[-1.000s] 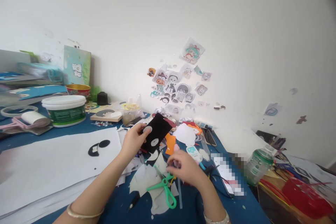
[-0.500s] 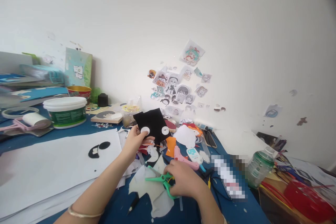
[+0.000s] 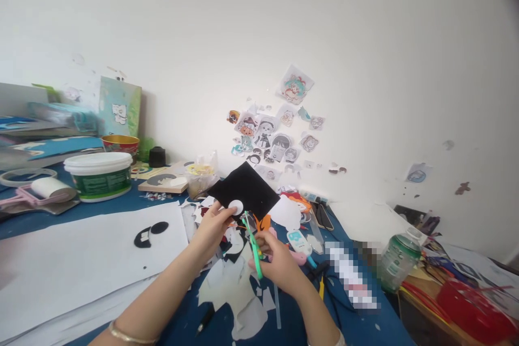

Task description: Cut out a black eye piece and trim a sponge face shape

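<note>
My left hand [image 3: 217, 224] pinches a black sheet [image 3: 247, 189], with its thumb on a small white disc [image 3: 236, 207] that lies against the sheet's lower part. Green-handled scissors [image 3: 254, 251] are in my right hand [image 3: 279, 262], their blades pointing up at the lower edge of the black sheet. Whether the blades have the sheet between them I cannot tell. Below my hands lie pale paper scraps [image 3: 227, 286]. To the left, a large white sheet [image 3: 81, 265] carries a black mouth shape with white teeth [image 3: 144, 238] and a black oval [image 3: 159, 227].
A white-lidded green tub [image 3: 99, 178] stands at the back left beside a pink roller [image 3: 48, 192]. Right of my hands are a pink glue gun [image 3: 299, 257], a phone [image 3: 322, 216] and a clear bottle [image 3: 399, 259]. A black pen-like tool [image 3: 205, 319] lies in front.
My right hand has raised the scissors from over the pale scraps up to the black sheet, turning them upright. The sheet has been turned, and one of the two white discs no longer shows.
</note>
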`<state>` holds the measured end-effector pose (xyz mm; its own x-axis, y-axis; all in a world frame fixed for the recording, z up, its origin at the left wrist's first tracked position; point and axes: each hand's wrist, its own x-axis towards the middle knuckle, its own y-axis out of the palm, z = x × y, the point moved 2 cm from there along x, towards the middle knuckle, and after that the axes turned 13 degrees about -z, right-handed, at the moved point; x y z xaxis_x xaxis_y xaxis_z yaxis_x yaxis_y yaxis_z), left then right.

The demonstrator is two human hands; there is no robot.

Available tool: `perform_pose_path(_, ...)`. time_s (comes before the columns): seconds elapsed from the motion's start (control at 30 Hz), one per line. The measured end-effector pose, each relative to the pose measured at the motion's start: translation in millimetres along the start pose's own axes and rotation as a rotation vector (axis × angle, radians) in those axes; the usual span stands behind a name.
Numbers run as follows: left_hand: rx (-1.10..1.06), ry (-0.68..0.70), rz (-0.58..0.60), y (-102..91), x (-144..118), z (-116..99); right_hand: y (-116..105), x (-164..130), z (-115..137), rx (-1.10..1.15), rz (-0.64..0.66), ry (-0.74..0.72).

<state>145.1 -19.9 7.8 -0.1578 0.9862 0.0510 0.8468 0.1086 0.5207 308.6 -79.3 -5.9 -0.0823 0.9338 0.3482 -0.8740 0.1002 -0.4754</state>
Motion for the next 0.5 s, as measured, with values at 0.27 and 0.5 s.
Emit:
perform_pose_path(0.27,-0.047,-0.2,-0.15,-0.9,-1.2,5.5,13.4,4.6,-13.8,0.198,-0.02,0.121)
perform_pose_path(0.5,0.078,-0.21,-0.1,6.8,-13.7,16.2,21.9,5.8,-8.5,0.356,-0.051,0.155)
